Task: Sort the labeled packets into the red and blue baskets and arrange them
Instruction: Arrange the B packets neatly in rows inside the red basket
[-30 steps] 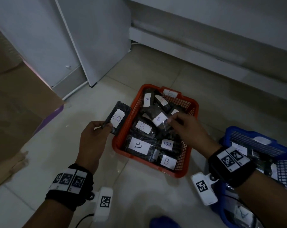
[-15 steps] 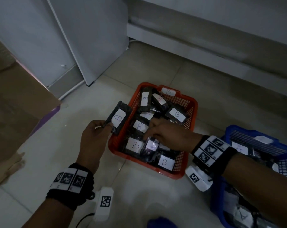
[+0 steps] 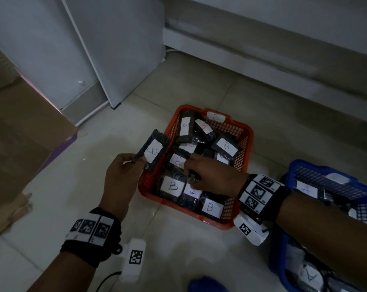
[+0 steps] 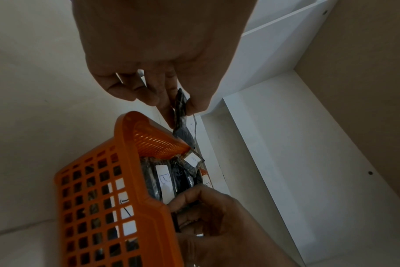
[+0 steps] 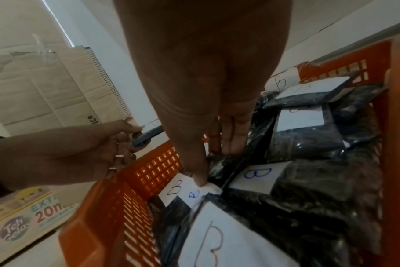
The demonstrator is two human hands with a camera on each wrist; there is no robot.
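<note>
The right hand [image 3: 212, 175] has slid deeper among the packets in the red basket [image 3: 244, 133], its fingers [image 5: 234, 133] straight. The left hand [image 3: 120, 178] fingers pinch a B packet [image 3: 154, 152] just outside the rim.

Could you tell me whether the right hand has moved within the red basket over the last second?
Yes. The right hand has shifted from the far middle of the red basket toward its near left side, where it now touches the packets there.

Right hand [image 5: 208, 108] presses a B-labelled packet [image 5: 194, 194] inside the red basket [image 5: 117, 207].
</note>
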